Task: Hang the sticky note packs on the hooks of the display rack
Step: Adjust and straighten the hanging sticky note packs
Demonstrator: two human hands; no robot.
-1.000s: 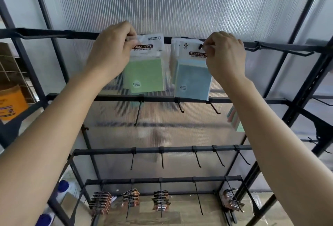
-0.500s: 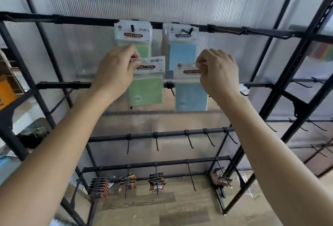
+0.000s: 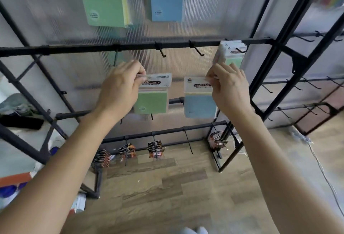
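The left hand (image 3: 121, 84) pinches the white header card of a green pack (image 3: 151, 94) between thumb and fingertips, closed on its top left corner. The right hand (image 3: 228, 86) does the same on the top right corner of a blue pack (image 3: 200, 97). Gripping by the corners leaves the middle of each header clear, probably so the hanging hole stays free for a hook; the holes themselves are too blurred to make out. Both packs hang flat, facing the person, side by side but apart, just below the middle bar (image 3: 130, 46) of the rack.

That bar carries bare hooks (image 3: 196, 50) above and between the two hands, so it looks like the likely target; each pack would need raising and sliding on from the hook tip. At the bar's right end a bundle of packs (image 3: 230, 55) already sits on a hook, and on the row above, a green stack (image 3: 104, 2) and a blue stack (image 3: 165, 0) hang near the top edge of the rack. The hook tips angle upward, presumably to keep the packs from sliding off.
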